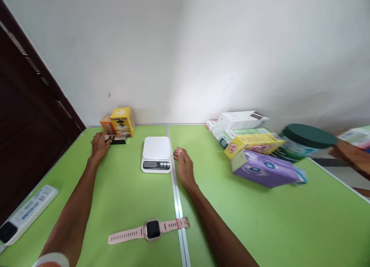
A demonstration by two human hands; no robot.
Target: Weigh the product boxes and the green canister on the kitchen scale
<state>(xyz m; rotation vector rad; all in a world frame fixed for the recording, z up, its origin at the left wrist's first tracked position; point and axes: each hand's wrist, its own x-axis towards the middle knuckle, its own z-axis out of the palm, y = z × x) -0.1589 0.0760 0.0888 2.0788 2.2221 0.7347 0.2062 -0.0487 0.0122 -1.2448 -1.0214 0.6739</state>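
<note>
My left hand (100, 145) is at the far left of the table, its fingers closed on the left end of a small flat black box (118, 139). Behind that box stand a yellow box (122, 120) and an orange box (107, 125). A white digital kitchen scale (156, 148) lies between my hands, with nothing on its platform. My right hand (185, 166) rests just right of the scale, fingers curled and holding nothing visible. Nearer to me, a pink-strapped smartwatch (152, 230) lies stretched out flat.
At right are a purple box (264, 168), a yellow box (254, 143), a white box (241, 120) and a green-lidded tub (303, 141). Another person's arm (351, 155) reaches in beside the tub. A white power strip (30, 213) lies at left; the wall (185, 66) closes the back.
</note>
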